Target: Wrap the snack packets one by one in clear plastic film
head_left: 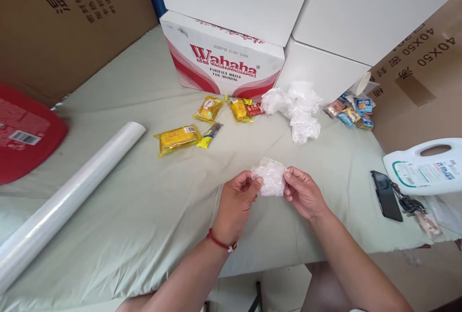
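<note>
Between my two hands, just above the cloth-covered table, is a small bundle of crinkled clear plastic wrap (272, 177). My left hand (240, 194) pinches its left side, thumb on top. On the other side, my right hand (305, 191) grips the right edge between thumb and fingers. A hint of pink or purple shows through the bundle's lower edge, but what is inside cannot be made out. Beyond my hands lies a heap of similar crumpled clear plastic (299, 110). Yellow snack packets (178, 139) and a small grey-and-yellow packet (210, 135) lie further left.
A long roll of clear film (75, 196) lies at left, near a red plastic object (29, 131). Behind stands a Wahaha water carton (227, 64). To the right are small snack packets (349, 115), a white detergent jug (426, 166), a phone (387, 196) and keys (411, 203).
</note>
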Demonstrator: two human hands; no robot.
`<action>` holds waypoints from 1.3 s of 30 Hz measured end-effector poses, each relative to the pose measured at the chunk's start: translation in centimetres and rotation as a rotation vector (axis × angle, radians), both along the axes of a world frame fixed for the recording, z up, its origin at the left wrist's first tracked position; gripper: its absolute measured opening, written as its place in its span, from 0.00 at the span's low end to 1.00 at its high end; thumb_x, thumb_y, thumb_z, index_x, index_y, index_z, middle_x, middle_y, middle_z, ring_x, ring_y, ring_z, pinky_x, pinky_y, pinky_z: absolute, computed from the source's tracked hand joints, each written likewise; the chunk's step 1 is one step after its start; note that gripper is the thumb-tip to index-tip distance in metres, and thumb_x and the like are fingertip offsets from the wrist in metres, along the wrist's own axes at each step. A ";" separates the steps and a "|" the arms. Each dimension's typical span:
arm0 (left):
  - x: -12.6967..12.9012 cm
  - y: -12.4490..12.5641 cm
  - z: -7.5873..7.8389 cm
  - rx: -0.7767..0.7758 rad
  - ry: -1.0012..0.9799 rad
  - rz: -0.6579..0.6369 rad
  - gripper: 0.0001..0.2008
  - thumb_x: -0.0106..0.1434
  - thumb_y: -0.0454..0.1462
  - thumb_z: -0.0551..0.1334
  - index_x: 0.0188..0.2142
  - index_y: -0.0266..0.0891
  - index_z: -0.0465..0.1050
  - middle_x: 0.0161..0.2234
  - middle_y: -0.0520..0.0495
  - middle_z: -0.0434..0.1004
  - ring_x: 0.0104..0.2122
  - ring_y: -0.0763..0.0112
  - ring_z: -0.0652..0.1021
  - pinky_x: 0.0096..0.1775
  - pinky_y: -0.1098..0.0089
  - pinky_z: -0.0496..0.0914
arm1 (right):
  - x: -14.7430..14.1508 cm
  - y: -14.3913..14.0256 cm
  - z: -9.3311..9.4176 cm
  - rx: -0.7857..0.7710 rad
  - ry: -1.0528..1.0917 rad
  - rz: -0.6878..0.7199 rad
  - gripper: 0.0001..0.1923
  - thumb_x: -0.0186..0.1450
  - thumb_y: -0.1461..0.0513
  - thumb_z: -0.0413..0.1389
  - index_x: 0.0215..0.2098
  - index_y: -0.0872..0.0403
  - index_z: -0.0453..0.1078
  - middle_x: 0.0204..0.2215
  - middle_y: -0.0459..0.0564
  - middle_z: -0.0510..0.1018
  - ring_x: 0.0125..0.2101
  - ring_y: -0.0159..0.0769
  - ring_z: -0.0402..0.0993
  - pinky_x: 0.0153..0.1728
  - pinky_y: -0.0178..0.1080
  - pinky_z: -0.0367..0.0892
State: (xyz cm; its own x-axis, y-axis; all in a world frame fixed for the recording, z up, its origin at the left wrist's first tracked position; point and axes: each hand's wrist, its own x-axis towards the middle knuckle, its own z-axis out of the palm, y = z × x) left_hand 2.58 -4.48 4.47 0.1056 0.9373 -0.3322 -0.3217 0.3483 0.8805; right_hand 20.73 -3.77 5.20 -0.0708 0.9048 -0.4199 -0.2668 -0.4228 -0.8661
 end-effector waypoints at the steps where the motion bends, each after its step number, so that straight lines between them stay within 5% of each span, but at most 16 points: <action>1: 0.0 0.0 -0.1 -0.001 0.003 0.029 0.16 0.57 0.48 0.70 0.30 0.38 0.74 0.26 0.54 0.70 0.26 0.76 0.66 0.29 0.74 0.64 | -0.2 0.1 -0.3 0.003 0.021 -0.032 0.20 0.56 0.49 0.73 0.26 0.53 0.72 0.17 0.40 0.66 0.18 0.25 0.60 0.17 0.29 0.57; 9: -0.2 0.8 -0.1 -0.035 0.038 0.185 0.13 0.54 0.44 0.71 0.32 0.39 0.74 0.29 0.54 0.73 0.29 0.76 0.69 0.34 0.73 0.65 | -0.5 1.4 -1.5 -0.019 0.095 -0.105 0.20 0.55 0.50 0.73 0.25 0.53 0.71 0.20 0.42 0.68 0.19 0.25 0.58 0.17 0.28 0.54; 12: -0.2 1.1 -0.2 -0.023 0.010 0.123 0.13 0.54 0.45 0.71 0.34 0.40 0.75 0.29 0.54 0.72 0.28 0.75 0.68 0.32 0.73 0.64 | 0.5 1.9 -1.1 -0.017 0.116 -0.111 0.22 0.57 0.44 0.69 0.31 0.52 0.76 0.26 0.45 0.74 0.20 0.27 0.63 0.15 0.30 0.56; 15: -0.1 1.1 -0.3 0.040 0.046 0.013 0.11 0.56 0.43 0.69 0.35 0.39 0.77 0.31 0.52 0.74 0.31 0.73 0.71 0.35 0.72 0.65 | 1.5 2.1 -0.7 -0.069 0.122 -0.030 0.29 0.58 0.38 0.65 0.43 0.51 0.79 0.32 0.49 0.78 0.20 0.27 0.64 0.13 0.30 0.54; 18: -0.1 0.8 -0.3 0.148 0.169 -0.025 0.04 0.58 0.38 0.65 0.30 0.40 0.76 0.34 0.50 0.74 0.35 0.71 0.73 0.38 0.71 0.66 | 2.1 1.8 -0.4 -0.084 0.104 0.129 0.30 0.59 0.42 0.68 0.53 0.48 0.77 0.36 0.48 0.79 0.19 0.23 0.59 0.14 0.29 0.49; 21: -0.2 0.4 -0.1 0.283 0.323 -0.011 0.05 0.57 0.31 0.60 0.26 0.40 0.71 0.35 0.49 0.72 0.35 0.70 0.72 0.38 0.71 0.67 | 2.2 1.3 -0.5 -0.055 0.060 0.200 0.21 0.57 0.52 0.73 0.45 0.51 0.80 0.29 0.45 0.76 0.18 0.21 0.55 0.16 0.29 0.50; 25: -0.2 0.0 0.3 0.499 0.605 -0.050 0.11 0.56 0.24 0.53 0.26 0.41 0.67 0.40 0.46 0.72 0.38 0.69 0.73 0.38 0.70 0.67 | 2.6 1.6 -1.4 0.058 0.094 -0.109 0.14 0.54 0.56 0.74 0.31 0.53 0.78 0.24 0.42 0.73 0.23 0.25 0.64 0.20 0.29 0.61; 29: 0.8 -0.8 -0.3 0.744 0.749 -0.376 0.14 0.53 0.20 0.51 0.26 0.40 0.64 0.41 0.45 0.74 0.42 0.66 0.74 0.40 0.68 0.69 | 4.4 2.6 -2.3 0.131 0.134 -0.496 0.14 0.52 0.60 0.75 0.32 0.50 0.76 0.30 0.42 0.79 0.29 0.29 0.72 0.30 0.32 0.72; 32: 1.5 -1.6 -1.0 0.772 0.779 -0.535 0.15 0.52 0.19 0.51 0.27 0.41 0.63 0.38 0.45 0.76 0.42 0.64 0.74 0.39 0.67 0.69 | 5.6 2.9 -2.3 0.137 0.175 -0.592 0.14 0.53 0.61 0.74 0.33 0.49 0.75 0.32 0.41 0.81 0.30 0.30 0.75 0.32 0.35 0.73; 39: 2.2 -2.2 -0.7 0.536 0.708 -0.180 0.11 0.67 0.27 0.52 0.37 0.42 0.69 0.38 0.48 0.75 0.39 0.68 0.75 0.41 0.67 0.71 | 4.8 1.4 -1.0 0.146 0.172 -0.542 0.13 0.52 0.62 0.75 0.31 0.52 0.78 0.28 0.41 0.79 0.28 0.27 0.74 0.30 0.30 0.72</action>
